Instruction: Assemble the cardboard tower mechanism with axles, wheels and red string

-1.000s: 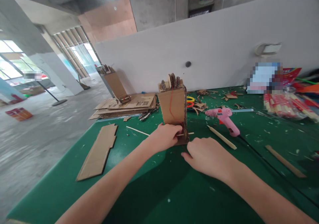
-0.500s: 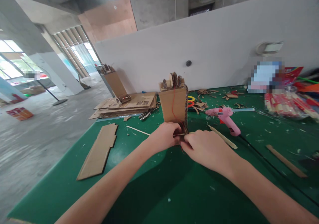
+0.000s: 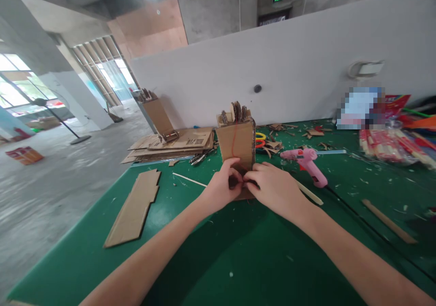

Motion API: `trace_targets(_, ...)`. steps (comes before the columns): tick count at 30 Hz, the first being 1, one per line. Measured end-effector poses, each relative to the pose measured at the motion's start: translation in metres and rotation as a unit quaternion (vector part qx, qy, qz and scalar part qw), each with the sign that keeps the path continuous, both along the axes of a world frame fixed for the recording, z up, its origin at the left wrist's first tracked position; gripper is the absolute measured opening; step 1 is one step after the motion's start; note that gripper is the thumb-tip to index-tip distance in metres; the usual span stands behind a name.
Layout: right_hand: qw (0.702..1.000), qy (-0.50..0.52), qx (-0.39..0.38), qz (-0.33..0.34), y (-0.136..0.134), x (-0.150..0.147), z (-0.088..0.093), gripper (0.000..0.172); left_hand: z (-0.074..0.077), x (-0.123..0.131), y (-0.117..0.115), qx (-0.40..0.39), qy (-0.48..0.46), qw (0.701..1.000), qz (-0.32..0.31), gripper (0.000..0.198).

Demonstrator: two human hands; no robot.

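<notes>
A tan cardboard stand (image 3: 235, 140) rises upright from the green table, with several layered cardboard pieces (image 3: 235, 111) sticking up from its top. Down its front runs a red string (image 3: 234, 140), which passes behind my left hand (image 3: 223, 184). My left hand is closed, thumb and fingertips pinched low in front of the stand. Fingertip to fingertip with it, my right hand (image 3: 270, 183) is pinched too. Both seem to grip the string's lower part, mostly hidden by the fingers. A strip of the stand's base (image 3: 245, 194) shows beneath them.
A pink glue gun (image 3: 308, 160) with a black cord lies right, near a wooden stick (image 3: 311, 193). Left are a cut cardboard piece (image 3: 134, 208) and a thin stick (image 3: 189, 179). Behind stand stacked cardboard (image 3: 190, 140), a second cardboard stand (image 3: 160, 117) and scissors (image 3: 260, 139).
A thin stick seen between my fingers no longer shows there. My left hand has turned, its thumb and finger now forming a ring, and my right hand has shifted slightly up and left.
</notes>
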State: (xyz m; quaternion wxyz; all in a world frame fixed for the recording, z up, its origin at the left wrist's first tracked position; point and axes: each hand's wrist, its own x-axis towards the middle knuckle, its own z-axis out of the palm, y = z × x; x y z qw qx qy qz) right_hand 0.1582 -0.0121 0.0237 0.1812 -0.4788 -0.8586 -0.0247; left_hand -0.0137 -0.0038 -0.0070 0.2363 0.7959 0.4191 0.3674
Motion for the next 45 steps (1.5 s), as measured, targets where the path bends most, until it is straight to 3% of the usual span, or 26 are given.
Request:
trace_targets(7,0.999,0.019,0.027,0.015,0.0,-0.001,-0.01,0.014,0.001,-0.001,-0.004,0.002,0.013,1.0,0.012,0.061)
trace_targets(14,0.996,0.022,0.079,0.034,-0.008,-0.009,-0.012,0.011,0.007,-0.001,-0.008,0.019,0.076,0.997,-0.011,0.04)
trace_targets(20,0.981,-0.133,0.139,0.035,-0.024,-0.021,-0.009,0.028,0.008,-0.001,-0.009,0.042,0.067,0.997,-0.019,0.036)
trace_targets(24,0.98,-0.151,0.133,0.003,-0.032,-0.028,-0.01,0.027,0.008,-0.002,-0.008,0.058,0.075,0.995,-0.024,0.038)
trace_targets(28,0.988,-0.127,0.082,-0.027,-0.035,-0.03,-0.009,0.024,0.007,-0.004,-0.007,0.062,0.096,0.993,-0.017,0.031)
trace_targets(35,0.991,-0.003,-0.131,-0.009,-0.033,-0.015,0.006,0.016,0.006,-0.005,-0.006,0.059,0.111,0.992,-0.027,0.025)
trace_targets(42,0.985,0.12,-0.109,0.054,-0.03,-0.016,-0.003,0.01,0.008,-0.004,-0.006,0.047,0.111,0.993,-0.015,0.032)
trace_targets(45,0.961,0.201,-0.182,0.062,-0.028,-0.022,-0.009,0.01,0.008,-0.006,-0.007,0.042,0.107,0.993,-0.02,0.037)
